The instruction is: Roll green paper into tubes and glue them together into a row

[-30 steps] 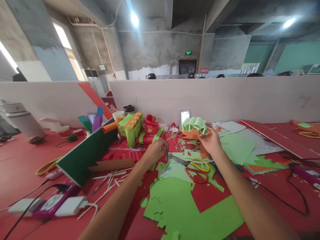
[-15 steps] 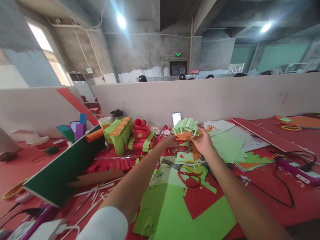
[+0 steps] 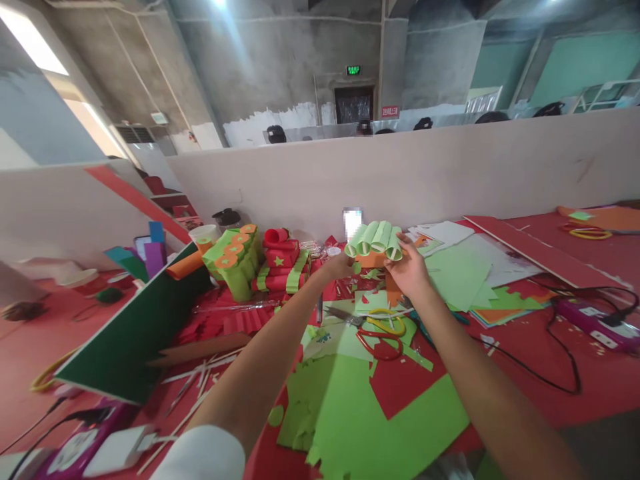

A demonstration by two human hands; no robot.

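A row of joined pale green paper tubes [image 3: 374, 240] is held up above the far part of the table. My right hand [image 3: 407, 270] grips the row at its right end, thumb and fingers closed on the paper. Just below the left end is my left hand [image 3: 339, 268], its fingers pinched together. A small green paper disc [image 3: 356, 267] shows at those fingertips, though the grip is partly hidden. Nearer to me lie scissors with red and yellow handles [image 3: 383, 333], on green paper sheets [image 3: 385, 427] and a red paper piece [image 3: 403, 380].
Green paper tubes with orange tops [image 3: 235, 257] and a red paper model with a star [image 3: 281, 260] stand to the left. A dark green board [image 3: 135, 333] leans there. A lit phone [image 3: 353, 223] stands behind the tubes. A purple power strip [image 3: 595, 323] with cables lies right.
My left hand has come up to the left end of the tube row, and a green disc now shows at its fingertips. The right hand keeps its grip. The view has tilted down.
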